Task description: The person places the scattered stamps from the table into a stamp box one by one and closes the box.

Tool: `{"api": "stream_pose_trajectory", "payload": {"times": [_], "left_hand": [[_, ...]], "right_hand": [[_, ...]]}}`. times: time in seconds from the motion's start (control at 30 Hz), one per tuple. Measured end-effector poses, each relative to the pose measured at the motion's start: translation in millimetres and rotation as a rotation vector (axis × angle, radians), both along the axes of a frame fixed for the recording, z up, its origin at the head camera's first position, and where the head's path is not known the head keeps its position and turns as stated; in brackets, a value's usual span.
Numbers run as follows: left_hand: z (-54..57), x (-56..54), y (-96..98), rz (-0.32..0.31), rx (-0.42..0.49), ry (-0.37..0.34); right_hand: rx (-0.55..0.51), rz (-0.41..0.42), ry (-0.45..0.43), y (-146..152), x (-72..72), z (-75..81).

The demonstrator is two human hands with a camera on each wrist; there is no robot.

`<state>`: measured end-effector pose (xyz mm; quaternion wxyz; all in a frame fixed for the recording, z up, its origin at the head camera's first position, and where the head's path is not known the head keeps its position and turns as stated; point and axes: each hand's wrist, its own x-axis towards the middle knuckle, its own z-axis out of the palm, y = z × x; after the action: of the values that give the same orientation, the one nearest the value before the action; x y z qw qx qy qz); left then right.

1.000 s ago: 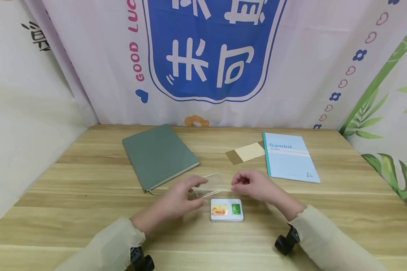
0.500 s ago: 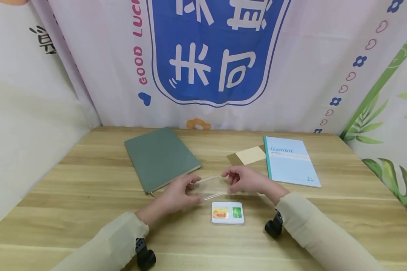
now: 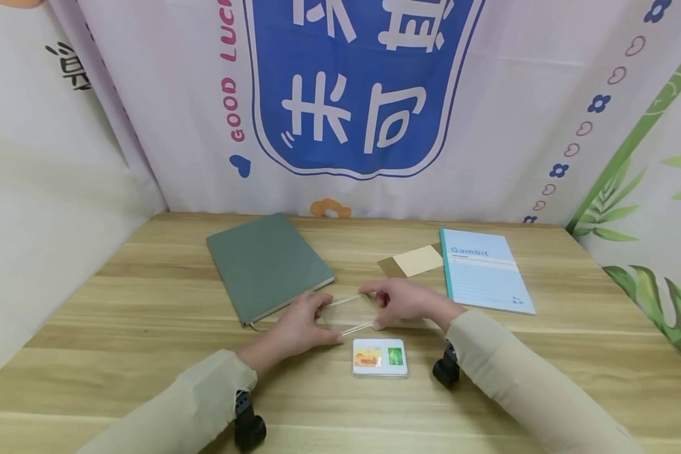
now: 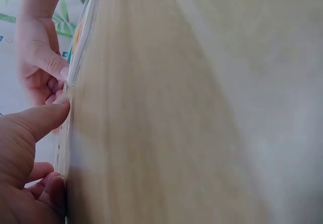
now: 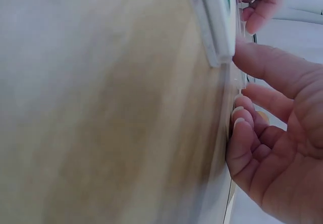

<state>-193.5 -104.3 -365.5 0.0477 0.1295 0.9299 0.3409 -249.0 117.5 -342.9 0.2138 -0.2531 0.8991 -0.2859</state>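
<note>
A clear plastic cover, thin and rectangular, lies in the middle of the head view between my two hands. My left hand pinches its left end between thumb and fingers. At the opposite end, my right hand holds it the same way, index finger at the far corner and thumb at the near one. Just in front sits a flat white case bearing an orange-yellow picture and a green one. The right wrist view shows the case edge close to my right thumb.
A green hardcover notebook lies behind my left hand. Farther back on the right are a cream card on a brown piece and a pale blue "Gambit" notebook. A printed curtain hangs behind the wooden table.
My right hand has moved left and taken hold of the clear cover's right end. My left hand's fingers have closed on its left end. The white case stays put.
</note>
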Motion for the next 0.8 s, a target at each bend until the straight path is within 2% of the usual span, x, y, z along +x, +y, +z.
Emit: {"api": "stream_pose_trajectory", "payload": {"times": [0.33,0.53,0.8], "left_hand": [[-1.5,0.7,1.2,0.006,-0.026,0.021],[0.0,0.1,2.5,-0.002,-0.045,0.032],[-0.1,3.4,1.3,-0.014,0.027,0.068]], "right_hand": [[-0.011,-0.05,-0.049,0,-3.1,-2.6],[-0.037,-0.029,-0.042,2,-4.1,-3.7],[-0.084,-0.005,-0.02,9,2.6,-4.5]]}}
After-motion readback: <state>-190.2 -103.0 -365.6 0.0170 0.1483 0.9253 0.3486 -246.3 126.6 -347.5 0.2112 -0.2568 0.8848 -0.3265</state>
